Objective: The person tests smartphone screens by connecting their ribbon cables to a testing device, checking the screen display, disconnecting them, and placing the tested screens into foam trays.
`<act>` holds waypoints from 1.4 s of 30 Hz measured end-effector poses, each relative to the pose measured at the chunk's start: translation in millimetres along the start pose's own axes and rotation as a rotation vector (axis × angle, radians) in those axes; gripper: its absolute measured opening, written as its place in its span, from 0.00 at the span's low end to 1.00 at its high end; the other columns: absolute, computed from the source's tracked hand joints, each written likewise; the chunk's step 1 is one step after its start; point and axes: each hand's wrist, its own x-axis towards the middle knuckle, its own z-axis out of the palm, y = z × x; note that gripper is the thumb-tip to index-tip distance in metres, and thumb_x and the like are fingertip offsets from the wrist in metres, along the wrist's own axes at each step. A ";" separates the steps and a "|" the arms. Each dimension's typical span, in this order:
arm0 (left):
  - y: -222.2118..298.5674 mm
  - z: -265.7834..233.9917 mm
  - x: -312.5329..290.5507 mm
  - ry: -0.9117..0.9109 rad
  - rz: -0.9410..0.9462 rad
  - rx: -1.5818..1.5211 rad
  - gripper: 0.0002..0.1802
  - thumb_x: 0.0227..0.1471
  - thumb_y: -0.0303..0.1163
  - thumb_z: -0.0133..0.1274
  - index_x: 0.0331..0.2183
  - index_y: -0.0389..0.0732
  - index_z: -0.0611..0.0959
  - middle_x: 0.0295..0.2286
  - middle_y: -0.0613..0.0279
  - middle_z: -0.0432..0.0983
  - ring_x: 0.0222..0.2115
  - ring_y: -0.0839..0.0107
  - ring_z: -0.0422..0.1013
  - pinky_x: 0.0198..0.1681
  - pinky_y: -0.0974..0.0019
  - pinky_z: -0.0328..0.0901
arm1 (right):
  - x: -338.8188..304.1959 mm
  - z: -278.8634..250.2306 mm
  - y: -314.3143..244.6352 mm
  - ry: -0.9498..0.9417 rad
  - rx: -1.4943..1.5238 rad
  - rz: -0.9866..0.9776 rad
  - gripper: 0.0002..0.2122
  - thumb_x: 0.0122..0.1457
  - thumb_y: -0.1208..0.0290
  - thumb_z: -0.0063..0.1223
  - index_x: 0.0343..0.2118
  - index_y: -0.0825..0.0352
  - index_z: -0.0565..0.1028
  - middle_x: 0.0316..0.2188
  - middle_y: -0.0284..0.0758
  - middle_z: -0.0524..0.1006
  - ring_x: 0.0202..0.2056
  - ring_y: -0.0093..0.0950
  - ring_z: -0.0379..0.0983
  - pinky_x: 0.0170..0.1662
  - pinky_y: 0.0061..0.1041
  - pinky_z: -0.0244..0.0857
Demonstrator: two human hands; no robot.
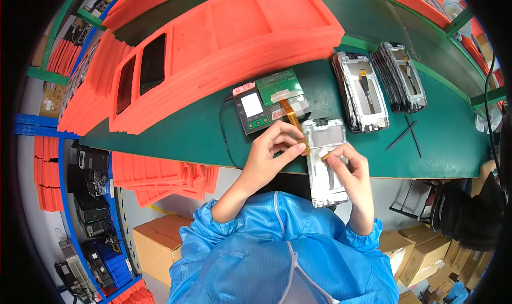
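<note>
A silver-white phone screen assembly (320, 184) lies back side up at the table's near edge, its lower half jutting over my lap. My left hand (271, 150) pinches the end of an orange ribbon cable (289, 113) at the assembly's left side. That cable runs up to a black test box (246, 102) with a small lit screen, several buttons and a green circuit board (281, 85). On the assembly's middle, my right hand (351, 175) has thumb and fingertips closed on its small yellow-orange flex connector. Whether the two connectors touch is hidden by my fingers.
Tall stacked red foam trays (229, 48) fill the back left, two pockets holding dark screens. Two rows of phone frames (365, 93) (401, 80) stand at the back right. Crossed dark tweezer-like sticks (409, 136) lie before them. A black cord (223, 128) trails from the test box.
</note>
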 end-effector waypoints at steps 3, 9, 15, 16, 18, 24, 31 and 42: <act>-5.9 -1.0 -0.5 0.049 0.079 0.054 0.12 0.52 0.22 0.57 0.39 0.35 0.74 0.34 0.63 0.75 0.36 0.80 0.73 0.42 0.75 0.67 | 3.0 6.8 -0.1 -0.009 -0.101 -0.050 0.02 0.55 0.78 0.55 0.28 0.70 0.76 0.27 0.32 0.72 0.33 0.21 0.67 0.36 0.19 0.59; -12.0 9.9 -3.6 0.123 0.186 0.241 0.11 0.51 0.29 0.60 0.37 0.38 0.78 0.27 0.66 0.79 0.26 0.85 0.69 0.29 0.78 0.60 | 5.7 19.1 1.2 -0.008 -0.145 -0.099 0.04 0.53 0.77 0.56 0.25 0.71 0.77 0.30 0.36 0.73 0.32 0.23 0.68 0.35 0.21 0.60; -13.6 9.0 -3.3 0.139 0.187 0.168 0.11 0.52 0.29 0.60 0.37 0.38 0.77 0.26 0.66 0.79 0.26 0.85 0.70 0.29 0.78 0.60 | 5.4 20.6 -1.1 -0.021 -0.159 -0.081 0.04 0.52 0.77 0.56 0.23 0.70 0.77 0.33 0.37 0.73 0.34 0.25 0.70 0.36 0.22 0.62; -14.1 8.7 -3.5 0.132 0.186 0.166 0.11 0.52 0.29 0.59 0.37 0.38 0.77 0.26 0.66 0.79 0.26 0.85 0.70 0.29 0.78 0.60 | 5.7 20.5 -0.5 -0.022 -0.159 -0.081 0.04 0.52 0.77 0.56 0.23 0.70 0.77 0.33 0.37 0.73 0.34 0.25 0.70 0.36 0.22 0.62; -14.2 8.2 -3.6 0.124 0.184 0.162 0.11 0.52 0.29 0.59 0.38 0.38 0.77 0.26 0.66 0.79 0.26 0.85 0.69 0.29 0.78 0.60 | 6.6 20.4 1.4 -0.022 -0.178 -0.100 0.04 0.51 0.77 0.55 0.23 0.70 0.77 0.34 0.37 0.73 0.34 0.25 0.70 0.36 0.22 0.62; -11.6 7.0 -3.8 0.107 0.181 0.180 0.12 0.52 0.29 0.59 0.38 0.38 0.77 0.26 0.66 0.79 0.27 0.84 0.70 0.29 0.78 0.61 | 4.9 21.0 3.3 -0.030 -0.143 -0.092 0.04 0.51 0.77 0.55 0.23 0.71 0.77 0.33 0.37 0.72 0.34 0.24 0.69 0.36 0.21 0.61; -12.9 6.1 -4.4 0.092 0.190 0.183 0.12 0.51 0.29 0.60 0.38 0.37 0.77 0.26 0.65 0.79 0.27 0.83 0.71 0.30 0.77 0.62 | 5.8 21.2 7.6 0.023 -0.099 -0.057 0.03 0.51 0.77 0.55 0.23 0.70 0.77 0.33 0.36 0.72 0.33 0.22 0.69 0.35 0.20 0.60; -13.5 5.3 -4.6 0.104 0.179 0.156 0.12 0.51 0.28 0.60 0.38 0.37 0.78 0.30 0.65 0.80 0.29 0.83 0.72 0.32 0.77 0.63 | 4.1 24.0 5.9 0.032 -0.110 -0.085 0.04 0.52 0.77 0.55 0.24 0.70 0.77 0.34 0.36 0.72 0.32 0.21 0.68 0.33 0.19 0.59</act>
